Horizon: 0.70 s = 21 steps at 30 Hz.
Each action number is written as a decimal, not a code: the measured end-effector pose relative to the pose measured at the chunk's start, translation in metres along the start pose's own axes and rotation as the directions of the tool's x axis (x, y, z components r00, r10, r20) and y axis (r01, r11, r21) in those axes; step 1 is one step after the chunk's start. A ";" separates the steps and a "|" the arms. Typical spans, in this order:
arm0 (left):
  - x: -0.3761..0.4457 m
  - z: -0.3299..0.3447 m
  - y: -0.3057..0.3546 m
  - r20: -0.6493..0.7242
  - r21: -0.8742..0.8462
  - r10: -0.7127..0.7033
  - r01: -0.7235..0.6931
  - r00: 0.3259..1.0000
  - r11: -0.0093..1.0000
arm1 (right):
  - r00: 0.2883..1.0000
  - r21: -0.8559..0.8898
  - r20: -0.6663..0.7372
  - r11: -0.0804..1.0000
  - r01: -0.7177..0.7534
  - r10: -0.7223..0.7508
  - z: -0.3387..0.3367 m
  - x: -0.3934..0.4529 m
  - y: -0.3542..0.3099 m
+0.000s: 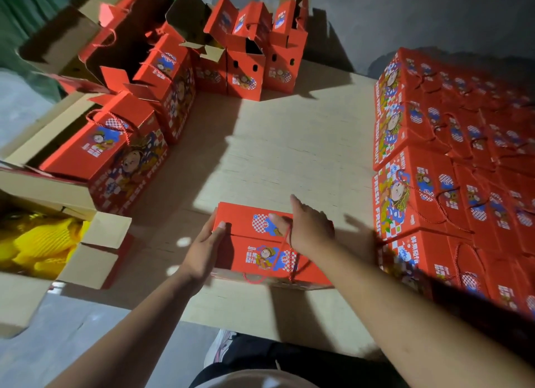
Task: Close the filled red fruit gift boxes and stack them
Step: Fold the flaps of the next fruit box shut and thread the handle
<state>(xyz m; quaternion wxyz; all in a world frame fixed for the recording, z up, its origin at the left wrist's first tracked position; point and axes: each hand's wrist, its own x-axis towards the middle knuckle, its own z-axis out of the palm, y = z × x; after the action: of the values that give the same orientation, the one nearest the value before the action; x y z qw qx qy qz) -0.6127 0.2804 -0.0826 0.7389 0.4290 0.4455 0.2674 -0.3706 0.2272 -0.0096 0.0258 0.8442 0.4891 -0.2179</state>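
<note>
Two hands are on the red gift box [260,243], which lies on the cardboard surface [275,161] straight before me, long axis running left to right: my left hand [207,237] grips its left end with thumb on the lid, and my right hand [307,228] presses with straight fingers on the right part, a red cord handle [285,243] beside it. The lid looks shut and flat. I judge the stack of closed boxes [451,170] stands near on the right, so the right hand is nearer to it.
</note>
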 end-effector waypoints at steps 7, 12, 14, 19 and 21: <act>-0.004 0.002 0.002 -0.009 -0.013 0.004 -0.004 1.000 1.000 | 0.980 0.392 0.199 0.918 -0.066 -0.015 -0.033 0.034 0.008; -0.004 0.002 0.005 -0.016 -0.019 -0.003 0.003 1.000 1.000 | 0.994 0.598 0.042 0.800 0.055 -0.100 -0.039 0.019 -0.009; -0.006 0.002 0.009 -0.018 -0.009 -0.016 0.016 1.000 1.000 | 0.988 0.631 0.053 0.772 0.078 -0.143 -0.048 0.010 -0.013; -0.015 0.007 0.021 -0.051 0.049 -0.050 0.052 0.997 0.997 | 0.913 0.657 0.302 0.754 0.011 -0.276 -0.084 -0.018 -0.025; -0.025 0.006 0.025 -0.125 0.140 -0.080 0.097 0.989 0.985 | 0.881 0.633 0.367 0.774 -0.001 -0.299 -0.098 -0.031 -0.031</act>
<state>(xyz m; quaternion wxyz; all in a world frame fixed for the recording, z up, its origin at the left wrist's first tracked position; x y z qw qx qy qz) -0.6191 0.2708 -0.0483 0.6889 0.4450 0.5257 0.2259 -0.3760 0.2435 0.0960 -0.1567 0.6895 0.4385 -0.5547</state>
